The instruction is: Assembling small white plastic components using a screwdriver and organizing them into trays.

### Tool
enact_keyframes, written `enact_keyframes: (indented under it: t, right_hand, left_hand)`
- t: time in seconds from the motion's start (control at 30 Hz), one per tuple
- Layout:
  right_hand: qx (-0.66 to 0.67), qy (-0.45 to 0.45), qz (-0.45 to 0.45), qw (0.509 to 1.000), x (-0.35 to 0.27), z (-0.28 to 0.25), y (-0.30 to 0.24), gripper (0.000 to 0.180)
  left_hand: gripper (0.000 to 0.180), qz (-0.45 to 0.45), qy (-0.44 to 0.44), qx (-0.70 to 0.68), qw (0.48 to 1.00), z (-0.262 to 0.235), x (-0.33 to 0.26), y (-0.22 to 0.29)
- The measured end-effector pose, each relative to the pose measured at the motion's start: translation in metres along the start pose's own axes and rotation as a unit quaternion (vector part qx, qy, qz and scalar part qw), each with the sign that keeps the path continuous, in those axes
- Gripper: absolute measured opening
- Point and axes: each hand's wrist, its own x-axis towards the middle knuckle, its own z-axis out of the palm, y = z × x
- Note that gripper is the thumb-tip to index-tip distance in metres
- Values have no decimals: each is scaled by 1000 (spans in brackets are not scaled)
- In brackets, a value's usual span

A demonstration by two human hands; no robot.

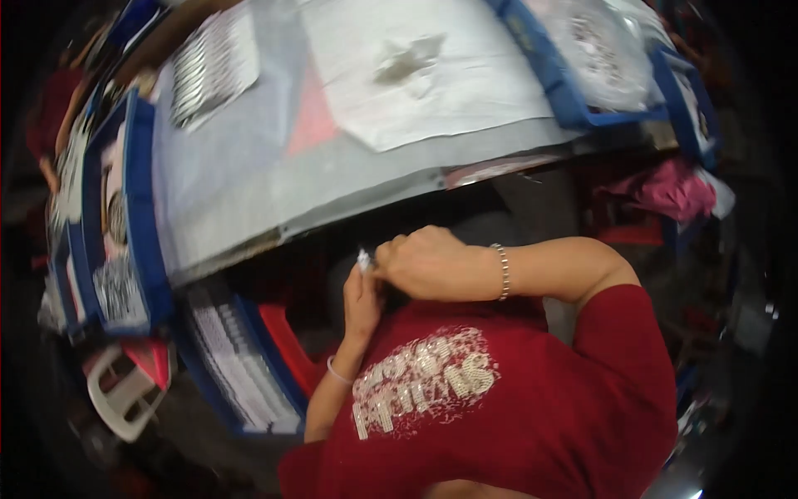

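Observation:
My left hand [361,301] is raised in front of my red shirt, just below the table's near edge. Its fingertips pinch a small white, shiny piece [364,260], too small and blurred to name. Close against it, my right hand [426,263] is curled with the knuckles up, and its fingers meet the left fingertips beside that piece. Whatever lies inside the right fingers is hidden. On the table ahead, a crumpled clear plastic bag [409,63] lies on a white sheet [474,91]. Further left rests a pale card [241,50] with a row of silvery pieces.
Blue trays [140,179] line the table's left side, and another blue tray [582,118] at the far right holds a clear bag of small pieces [592,51]. A blue crate [278,424] stands low at my left, near a white plastic stool [112,395]. Pink cloth [673,190] hangs at right.

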Motion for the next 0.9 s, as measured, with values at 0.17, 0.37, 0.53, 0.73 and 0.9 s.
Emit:
enact_keyframes:
  t: [0.17,0.37,0.53,0.73,0.9]
  right_hand:
    - [-65,33,-115,991,-3,4,11,20]
    - [-28,-8,-178,984,4,-4,18,23]
    - [-51,-100,-12,994,1,-6,5,28]
    - [-69,5,-251,965,12,-8,19,24]
    - [-31,-30,-78,996,7,-9,11,27]
  left_hand:
    - [21,65,6,66,996,7,3,4]
    - [22,9,19,30,999,8,1,10]
    - [23,-36,18,-13,999,5,0,7]
    - [23,9,25,42,999,5,2,3]
    - [21,7,26,53,998,4,2,7]
